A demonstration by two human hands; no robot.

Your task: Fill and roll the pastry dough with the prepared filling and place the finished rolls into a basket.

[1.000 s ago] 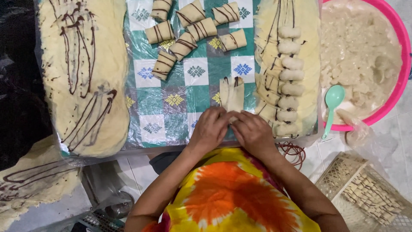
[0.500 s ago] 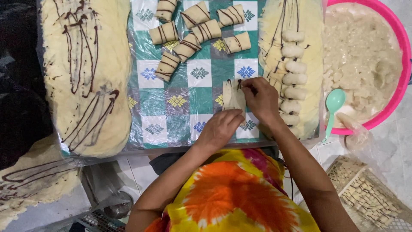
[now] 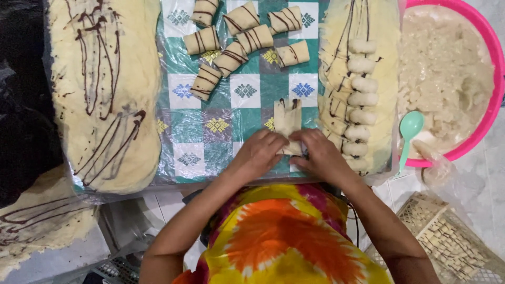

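Just half a second earlier the right hand had been up at the far end of the dough strip, pinching its top, while the left hand waited lower down. By this moment both hands had come together at the near end of that strip, side by side and almost touching. The fingers of each hand were curled onto the strip's near edge, grasping it from either side; neither hand was released or holding anything else. A second before that, the hands had sat in much the same paired pose at the near end, so the reach upward seemed a brief adjustment, and the return suggested the strip was now squared and being folded over from the near end.

The strip lay lengthwise on the green and white checked cloth under clear plastic on the tabletop, its far end showing two dark chocolate streaks. Just right of it lay a long sheet of dough bearing a row of pale filling lumps, and right again stood a pink basin of white mash with a mint green spoon leaning at its rim. Far and left of the hands, a cluster of finished rolls striped with chocolate sat on the cloth, unchanged across the pictures. At the far left lay a broad dough sheet drizzled with chocolate, untouched.
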